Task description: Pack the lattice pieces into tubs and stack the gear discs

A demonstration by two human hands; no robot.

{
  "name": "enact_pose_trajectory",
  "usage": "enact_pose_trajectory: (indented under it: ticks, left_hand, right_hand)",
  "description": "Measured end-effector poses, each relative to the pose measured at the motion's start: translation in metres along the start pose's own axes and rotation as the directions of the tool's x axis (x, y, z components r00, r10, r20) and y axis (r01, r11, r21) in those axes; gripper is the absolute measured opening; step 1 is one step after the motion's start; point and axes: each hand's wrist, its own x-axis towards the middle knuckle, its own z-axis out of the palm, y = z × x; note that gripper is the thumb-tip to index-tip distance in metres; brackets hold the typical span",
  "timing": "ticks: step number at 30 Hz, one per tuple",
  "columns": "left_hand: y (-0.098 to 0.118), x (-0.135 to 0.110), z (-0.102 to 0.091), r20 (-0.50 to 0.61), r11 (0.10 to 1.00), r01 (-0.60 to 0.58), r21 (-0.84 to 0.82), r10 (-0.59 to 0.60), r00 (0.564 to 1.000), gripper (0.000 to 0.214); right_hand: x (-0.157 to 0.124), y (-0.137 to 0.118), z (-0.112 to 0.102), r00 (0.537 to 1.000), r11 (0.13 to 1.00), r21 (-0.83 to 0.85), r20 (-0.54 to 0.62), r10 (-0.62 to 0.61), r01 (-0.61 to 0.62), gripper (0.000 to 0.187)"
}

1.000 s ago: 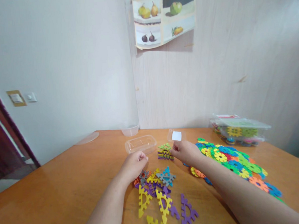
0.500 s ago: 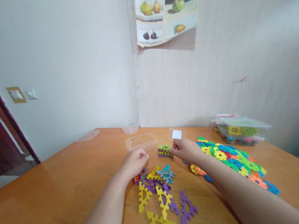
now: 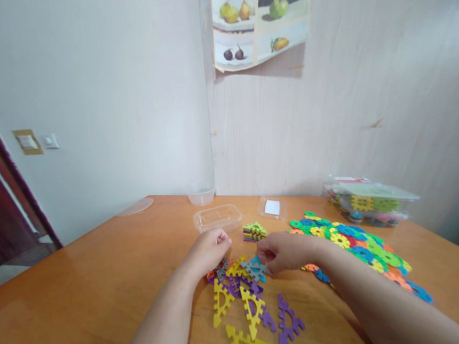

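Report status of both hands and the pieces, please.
Left hand curled shut at edge of triangle pile. Right hand fingertips at grey triangle piece, grip unclear. Small stack beyond, untouched. Nothing in the way.

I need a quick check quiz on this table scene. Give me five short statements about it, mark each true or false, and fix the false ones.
1. The right hand is at the pile of triangular pieces. True.
2. The clear tub is full of pieces. False: it looks empty.
3. The round gear pieces lie to the right of the right hand. True.
4. The small stack of pieces sits inside the clear tub. False: it stands on the table, beside the tub.
5. The left hand lies flat and open. False: its fingers are curled shut.
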Motion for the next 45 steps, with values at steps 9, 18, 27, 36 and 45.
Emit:
enact_pose_trajectory:
  ticks: [9,18,27,36,45]
  left_hand:
    - [0.015,-0.009,0.003,0.080,1.000,0.009,-0.020,-0.008,0.997,0.022]
    - [0.013,-0.004,0.004,0.023,0.996,-0.067,-0.057,0.068,0.997,0.029]
    - [0.037,-0.011,0.004,0.135,0.845,0.042,-0.532,0.036,0.990,0.038]
    - [0.034,-0.013,-0.001,0.210,0.839,0.146,-0.524,-0.039,0.977,0.038]
    - [0.031,-0.007,-0.006,-0.017,0.825,0.108,-0.555,-0.141,0.990,0.049]
  right_hand:
    - [0.003,0.002,0.007,0.999,0.999,0.037,-0.036,-0.019,0.020,0.026]
    - [0.008,-0.001,0.003,0.982,0.948,0.318,-0.171,0.083,-0.025,0.012]
    - [0.025,-0.024,0.015,0.967,0.589,0.804,-0.205,0.150,0.079,0.031]
    - [0.017,-0.012,0.005,0.774,0.977,0.086,-0.626,-0.099,0.194,0.029]
    - [0.007,-0.005,-0.008,0.746,0.981,0.058,-0.641,0.180,-0.187,0.026]
